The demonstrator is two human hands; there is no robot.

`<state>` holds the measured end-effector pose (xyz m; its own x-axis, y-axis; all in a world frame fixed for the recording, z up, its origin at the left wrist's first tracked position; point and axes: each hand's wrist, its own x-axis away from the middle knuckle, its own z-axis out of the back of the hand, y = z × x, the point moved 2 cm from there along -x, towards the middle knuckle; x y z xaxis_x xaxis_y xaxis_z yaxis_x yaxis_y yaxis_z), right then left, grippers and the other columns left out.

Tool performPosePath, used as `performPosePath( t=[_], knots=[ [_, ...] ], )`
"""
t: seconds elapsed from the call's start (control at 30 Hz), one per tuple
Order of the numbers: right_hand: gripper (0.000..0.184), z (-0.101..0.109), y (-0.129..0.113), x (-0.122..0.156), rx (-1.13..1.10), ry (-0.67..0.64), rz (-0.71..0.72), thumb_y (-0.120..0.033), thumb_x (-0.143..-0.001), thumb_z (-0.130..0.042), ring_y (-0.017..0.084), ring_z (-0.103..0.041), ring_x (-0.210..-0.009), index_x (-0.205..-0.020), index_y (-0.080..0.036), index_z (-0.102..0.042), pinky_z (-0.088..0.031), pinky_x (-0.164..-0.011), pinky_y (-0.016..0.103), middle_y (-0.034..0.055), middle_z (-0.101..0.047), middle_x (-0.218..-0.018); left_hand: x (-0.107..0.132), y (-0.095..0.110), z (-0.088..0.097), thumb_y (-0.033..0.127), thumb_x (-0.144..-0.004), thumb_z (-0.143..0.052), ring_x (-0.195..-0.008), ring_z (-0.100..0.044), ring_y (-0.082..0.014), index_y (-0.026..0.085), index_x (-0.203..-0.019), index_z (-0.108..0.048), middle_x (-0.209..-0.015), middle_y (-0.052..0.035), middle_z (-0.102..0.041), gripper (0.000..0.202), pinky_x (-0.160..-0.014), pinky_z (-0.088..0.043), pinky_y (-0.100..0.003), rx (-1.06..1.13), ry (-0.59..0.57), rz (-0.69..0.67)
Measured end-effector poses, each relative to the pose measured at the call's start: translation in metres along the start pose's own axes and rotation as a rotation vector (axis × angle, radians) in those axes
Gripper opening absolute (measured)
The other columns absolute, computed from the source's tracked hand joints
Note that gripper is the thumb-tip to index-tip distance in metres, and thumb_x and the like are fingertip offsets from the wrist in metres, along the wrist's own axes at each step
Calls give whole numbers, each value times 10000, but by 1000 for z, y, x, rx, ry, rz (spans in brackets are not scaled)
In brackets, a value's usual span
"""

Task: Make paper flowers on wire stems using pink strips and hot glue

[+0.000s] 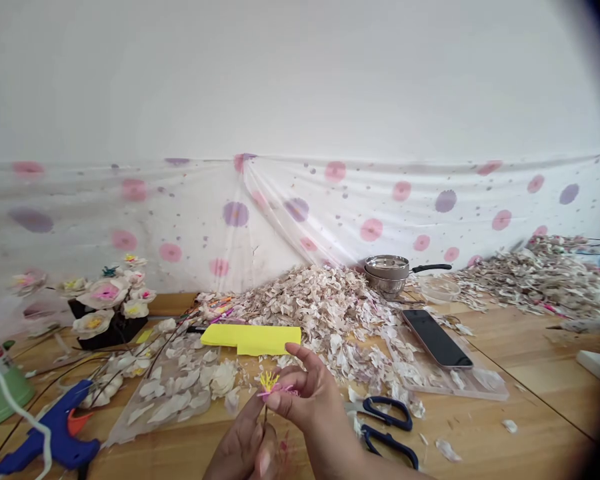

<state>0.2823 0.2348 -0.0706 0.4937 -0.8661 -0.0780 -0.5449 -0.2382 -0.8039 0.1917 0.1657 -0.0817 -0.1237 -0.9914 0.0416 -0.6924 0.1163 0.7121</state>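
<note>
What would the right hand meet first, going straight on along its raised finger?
Probably the yellow sheet: the right hand's raised finger points up and left, its tip overlapping the sheet's right end in view. Depth is unclear, so it might pass above.

Soft, even light fills the room here, leaving only faint shadows on the desk (490, 433). The metal saucepan (387, 268) glints. Well to its left, the outermost artificial flower (29, 282) smears; far to its right, a black, blurred curve swallows the view's edge.
</note>
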Motion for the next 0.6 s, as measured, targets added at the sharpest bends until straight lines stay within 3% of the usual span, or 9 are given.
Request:
performPosePath(
  t=[0.17, 0.3, 0.4, 0.53, 0.6],
  knots=[
    [775, 2, 3, -4, 31, -3, -32, -108, -460, -884, 160, -614, -738, -1114, -166, -474, -464, -748, 295, -31, -673, -682, 0, -1, 6, 345, -504, -880, -308, -460, -20, 365, -822, -726, -469, 56, -621, 355, -383, -348, -82, 35, 43, 23],
    [749, 2, 2, -2, 22, 20, -63, -118, -464, -883, 131, -602, -696, -1101, -162, -490, -467, -724, 270, -34, -666, -712, 2, -9, 16, 299, -518, -896, -305, -446, -2, 324, -871, -703, -533, 56, -646, 403, -372, -316, -79, 36, 85, -13],
    [715, 3, 2, -2, 49, 44, -68, -130, -490, -872, 119, -597, -663, -1095, -171, -494, -468, -692, 258, -48, -644, -699, 2, -16, 23, 352, -587, -862, -288, -409, 4, 271, -986, -628, -658, 31, -681, 470, -328, -263, -100, -5, 182, -82],
    [715, 5, 4, -4, 155, 53, -41, -198, -512, -860, 119, -567, -572, -1110, -192, -469, -456, -577, 255, -70, -609, -675, -1, -18, 30, 440, -529, -873, -349, -489, -42, 270, -1235, -386, -775, 13, -672, 874, -313, -281, -121, -108, 344, -173],
    [720, 6, 4, -6, 208, 62, -16, -209, -499, -859, 129, -567, -600, -1103, -190, -467, -458, -619, 272, -73, -600, -663, -2, -16, 33, 414, -493, -899, -403, -538, -78, 267, -1307, -262, -748, 37, -644, 1044, -328, -335, -136, -150, 369, -218]
  ],
)
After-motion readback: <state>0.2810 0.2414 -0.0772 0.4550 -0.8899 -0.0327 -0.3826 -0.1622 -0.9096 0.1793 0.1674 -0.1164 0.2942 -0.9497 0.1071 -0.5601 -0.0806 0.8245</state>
